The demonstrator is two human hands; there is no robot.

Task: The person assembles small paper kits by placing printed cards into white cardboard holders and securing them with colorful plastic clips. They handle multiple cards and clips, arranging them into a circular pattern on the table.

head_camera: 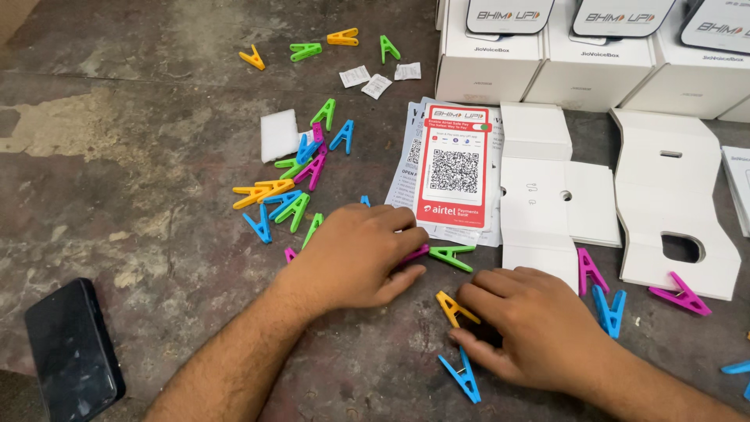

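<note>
My left hand [355, 254] lies palm down on the mottled floor, its fingers curled over a pink clip [416, 252] whose end pokes out under the fingertips. A green clip [453, 256] lies just right of it. My right hand [523, 328] rests palm down with its fingers bent. The fingertips touch an orange clip [453, 307], one leg of which runs under the index finger. Whether it is gripped I cannot tell. A blue clip [462, 377] lies by the thumb.
Several coloured clips lie in a heap [289, 184] left of a red-and-white card [455, 166] on paper sheets. Flat white cardboard inserts [547, 195] and white boxes [488, 62] fill the right and back. A black phone [72, 352] lies at the lower left.
</note>
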